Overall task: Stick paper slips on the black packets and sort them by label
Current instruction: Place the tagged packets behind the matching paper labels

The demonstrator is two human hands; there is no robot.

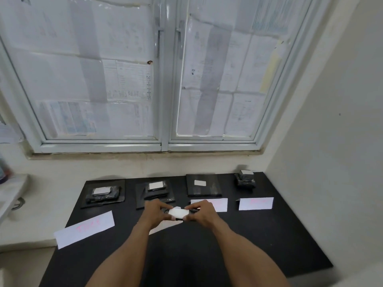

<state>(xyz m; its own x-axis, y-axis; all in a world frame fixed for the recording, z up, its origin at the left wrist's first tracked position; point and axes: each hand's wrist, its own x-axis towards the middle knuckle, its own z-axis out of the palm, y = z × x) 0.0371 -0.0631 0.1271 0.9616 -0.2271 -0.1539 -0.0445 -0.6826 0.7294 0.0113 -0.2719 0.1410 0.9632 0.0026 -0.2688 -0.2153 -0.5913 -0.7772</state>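
Above the middle of the black table [238,245], my left hand [154,214] and my right hand [202,213] grip a small black packet from both ends. A white paper slip [178,212] lies on its top, between my fingertips. Most of the packet is hidden by my fingers. Along the back stand several piles of black packets with white slips on top: far left pile [102,193], second pile [155,189], flat third packet [203,185], small right pile [245,179]. White label cards with pink writing lie in front: left card [85,229], third card [219,204], right card [256,203].
A cream wall rises at the right of the table and a window [163,79] papered over with sheets stands behind it. A white shelf edge [10,195] juts in at the left. Another white card [163,225] shows partly under my hands.
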